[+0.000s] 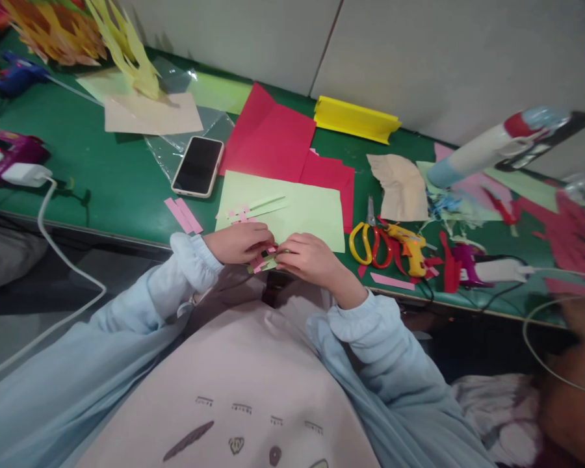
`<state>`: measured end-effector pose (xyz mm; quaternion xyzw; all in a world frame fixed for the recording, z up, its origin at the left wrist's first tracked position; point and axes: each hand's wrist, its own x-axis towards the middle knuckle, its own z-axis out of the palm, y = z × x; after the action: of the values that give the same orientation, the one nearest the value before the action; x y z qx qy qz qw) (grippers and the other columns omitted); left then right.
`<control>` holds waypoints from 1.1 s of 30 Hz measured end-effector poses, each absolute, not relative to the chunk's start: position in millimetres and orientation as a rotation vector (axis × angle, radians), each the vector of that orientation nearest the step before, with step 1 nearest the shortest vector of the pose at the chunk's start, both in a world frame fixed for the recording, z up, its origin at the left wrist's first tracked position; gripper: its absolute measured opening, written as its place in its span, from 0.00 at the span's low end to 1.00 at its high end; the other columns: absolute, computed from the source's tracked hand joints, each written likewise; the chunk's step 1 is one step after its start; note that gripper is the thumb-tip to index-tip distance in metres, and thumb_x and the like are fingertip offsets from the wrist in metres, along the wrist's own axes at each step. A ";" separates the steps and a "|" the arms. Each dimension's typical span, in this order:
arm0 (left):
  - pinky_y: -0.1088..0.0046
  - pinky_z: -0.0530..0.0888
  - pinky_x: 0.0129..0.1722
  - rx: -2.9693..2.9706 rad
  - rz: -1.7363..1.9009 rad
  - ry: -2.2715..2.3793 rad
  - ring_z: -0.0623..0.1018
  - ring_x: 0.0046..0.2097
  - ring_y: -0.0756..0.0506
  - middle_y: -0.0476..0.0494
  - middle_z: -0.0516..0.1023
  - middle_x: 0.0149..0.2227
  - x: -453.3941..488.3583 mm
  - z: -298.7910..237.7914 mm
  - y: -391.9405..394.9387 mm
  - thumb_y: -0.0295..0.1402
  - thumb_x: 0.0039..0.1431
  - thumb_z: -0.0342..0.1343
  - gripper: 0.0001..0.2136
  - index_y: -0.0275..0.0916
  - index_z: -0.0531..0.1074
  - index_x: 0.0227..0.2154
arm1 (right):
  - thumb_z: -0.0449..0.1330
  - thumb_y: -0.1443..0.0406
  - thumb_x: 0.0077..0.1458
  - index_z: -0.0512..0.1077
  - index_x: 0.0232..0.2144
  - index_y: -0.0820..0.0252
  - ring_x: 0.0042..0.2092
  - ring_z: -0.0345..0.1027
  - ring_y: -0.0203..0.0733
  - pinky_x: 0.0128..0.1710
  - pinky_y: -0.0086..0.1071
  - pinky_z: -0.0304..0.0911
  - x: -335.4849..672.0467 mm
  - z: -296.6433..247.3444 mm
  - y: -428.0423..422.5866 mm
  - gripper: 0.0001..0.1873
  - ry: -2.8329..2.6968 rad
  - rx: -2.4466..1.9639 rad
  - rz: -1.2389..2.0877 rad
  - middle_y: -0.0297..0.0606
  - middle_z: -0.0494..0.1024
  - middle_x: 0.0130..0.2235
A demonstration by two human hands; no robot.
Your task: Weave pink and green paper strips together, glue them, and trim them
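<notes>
Both hands meet over the near edge of the table on a small weave of pink and green paper strips (262,262). My left hand (241,242) has its fingers closed on the weave's left side. Opposite it, my right hand (305,255) pinches the right side. Just beyond them lies a light green paper sheet (312,211). On that sheet rests a second piece of pink and green strips (246,213), with long green ends pointing right. Two loose pink strips (184,215) lie to the left of my left hand.
A phone (198,166) and red paper (277,136) lie behind. To the right are scissors (371,242), a yellow glue gun (408,247) and paper scraps. A bottle (492,149) leans at back right. A white cable (46,214) hangs at left; a person sits at right.
</notes>
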<state>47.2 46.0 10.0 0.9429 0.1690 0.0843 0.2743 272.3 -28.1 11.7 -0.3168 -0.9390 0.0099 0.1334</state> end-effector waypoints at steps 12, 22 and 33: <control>0.73 0.68 0.37 2.561 0.275 0.456 0.72 0.37 0.47 0.42 0.72 0.36 47.5 9.2 45.3 0.29 0.65 0.44 0.11 0.36 0.71 0.41 | 0.55 0.65 0.64 0.75 0.43 0.63 0.40 0.65 0.41 0.38 0.35 0.58 265.7 3.0 -57.7 0.11 -2.602 -1.014 -0.158 0.41 0.78 0.37; 0.72 0.72 0.44 2.611 0.298 0.461 0.75 0.47 0.45 0.38 0.73 0.47 44.6 2.3 43.0 0.26 0.64 0.43 0.14 0.37 0.72 0.46 | 0.57 0.69 0.62 0.77 0.36 0.61 0.40 0.66 0.40 0.41 0.34 0.60 256.5 -8.3 -75.6 0.08 -2.418 -1.107 -0.421 0.37 0.80 0.36; 0.71 0.72 0.47 2.628 0.405 0.451 0.77 0.45 0.47 0.41 0.79 0.43 42.5 -0.9 39.8 0.29 0.67 0.43 0.14 0.38 0.74 0.44 | 0.56 0.71 0.61 0.77 0.38 0.60 0.41 0.65 0.42 0.40 0.37 0.59 254.0 -11.5 -80.8 0.09 -2.402 -1.083 -0.440 0.39 0.79 0.35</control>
<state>42.5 39.8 -0.9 0.9504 0.1632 0.1464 0.2205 254.0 -80.8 -11.5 -0.3944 -0.8744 -0.1602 0.2329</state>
